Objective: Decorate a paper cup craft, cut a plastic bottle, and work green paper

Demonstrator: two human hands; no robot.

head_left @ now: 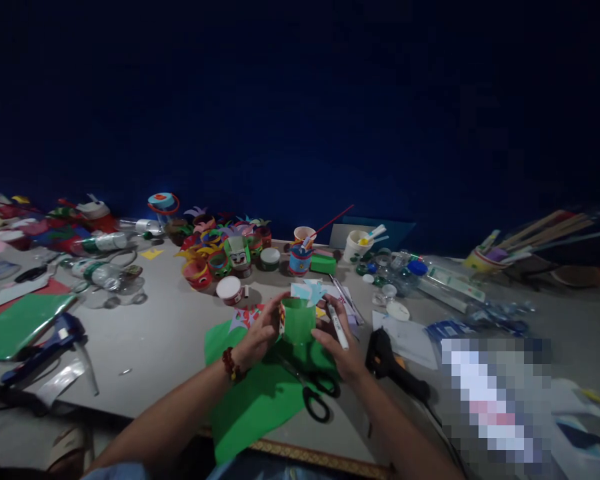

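Observation:
My left hand (261, 332) has its fingers curved against the left side of a translucent green cup (300, 321). At the cup's right side is my right hand (341, 343), with a white marker (338, 325) held across its fingers and its thumb by the cup wall. A light blue cut-paper piece (310, 291) shows behind the cup's top, and I cannot tell whether it is attached. Below the hands, black-handled scissors (316, 404) lie on a green sheet (255, 417). Red and lilac paper cutouts (246, 317) lie beside my left hand.
A black glue gun (395, 367) lies right of my right hand, a blue one (55, 343) at far left. Decorated cups (219, 263), a white-lidded tub (229, 290) and a green block (323, 264) stand behind. Plastic bottles (105, 275) lie left; caps and bottles (450, 288) lie right.

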